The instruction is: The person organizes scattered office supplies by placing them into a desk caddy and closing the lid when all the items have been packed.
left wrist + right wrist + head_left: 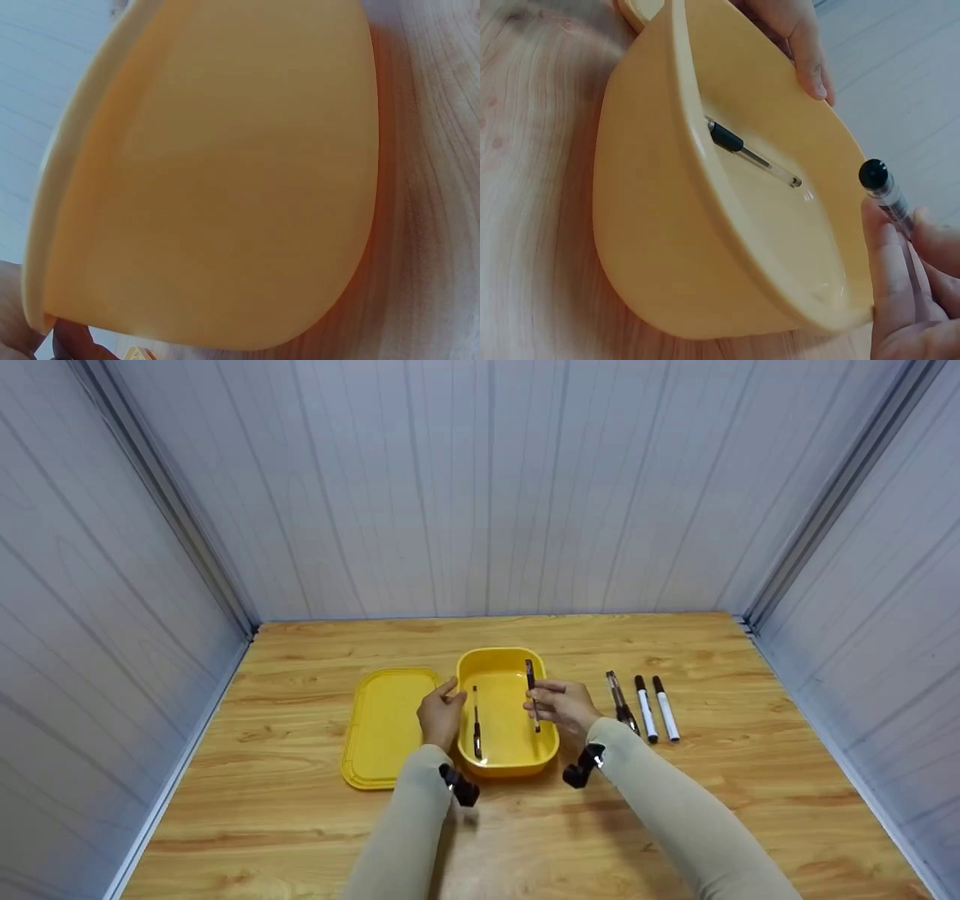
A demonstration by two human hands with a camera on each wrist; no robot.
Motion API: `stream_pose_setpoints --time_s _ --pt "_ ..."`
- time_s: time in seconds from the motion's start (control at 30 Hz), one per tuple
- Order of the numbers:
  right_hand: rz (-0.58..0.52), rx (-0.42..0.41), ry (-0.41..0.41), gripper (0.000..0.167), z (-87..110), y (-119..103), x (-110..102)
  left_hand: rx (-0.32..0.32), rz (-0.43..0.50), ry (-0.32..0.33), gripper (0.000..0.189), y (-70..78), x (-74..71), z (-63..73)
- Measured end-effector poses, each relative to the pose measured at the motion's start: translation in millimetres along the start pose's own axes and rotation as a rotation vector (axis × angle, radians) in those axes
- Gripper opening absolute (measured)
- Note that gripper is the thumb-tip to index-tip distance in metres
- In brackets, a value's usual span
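A yellow plastic box [506,739] stands without its lid on the wooden table. At its left side my left hand [440,716] holds the rim, with thumb and fingers on either side of the wall in the left wrist view. My right hand [564,706] pinches a dark-ended pen [531,679] between thumb and fingers, over the right part of the box. In the right wrist view this pen [885,191] points its round black end toward the camera. Inside the box lies a clear pen with a black grip [477,731], along the left side.
Left of the box lies the flat yellow lid [382,727], partly behind my left hand. To the right, a clear and black pen [622,705] and two white markers with black caps [646,709] lie side by side. Panelled walls [487,510] enclose the table's back and sides.
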State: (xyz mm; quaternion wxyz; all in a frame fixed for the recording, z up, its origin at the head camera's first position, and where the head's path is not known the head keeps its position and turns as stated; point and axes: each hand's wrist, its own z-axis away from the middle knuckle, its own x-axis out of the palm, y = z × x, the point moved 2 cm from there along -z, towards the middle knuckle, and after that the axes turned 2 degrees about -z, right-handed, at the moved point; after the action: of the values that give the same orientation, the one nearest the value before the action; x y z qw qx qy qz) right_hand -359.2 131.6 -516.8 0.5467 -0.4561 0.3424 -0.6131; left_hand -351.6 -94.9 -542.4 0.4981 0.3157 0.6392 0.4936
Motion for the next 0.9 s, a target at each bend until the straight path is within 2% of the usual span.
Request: stream_pose_setpoints --time_s 0.47,0.67,0.9 --pt "0.048 -0.003 -0.066 0.042 1.7 -2.4 13.7 -0.025 0.020 -0.014 0.037 0.2 0.3 0.5" --pt "0.070 0.003 -0.058 0.044 3.8 -3.0 18.1 -0.029 0.034 -0.015 0.038 -0.3 0.2 2.4" --pt "0.098 0.003 -0.088 0.046 3.2 -2.8 23.0 -0.018 -0.001 0.002 0.037 -2.7 -0.9 1.1"
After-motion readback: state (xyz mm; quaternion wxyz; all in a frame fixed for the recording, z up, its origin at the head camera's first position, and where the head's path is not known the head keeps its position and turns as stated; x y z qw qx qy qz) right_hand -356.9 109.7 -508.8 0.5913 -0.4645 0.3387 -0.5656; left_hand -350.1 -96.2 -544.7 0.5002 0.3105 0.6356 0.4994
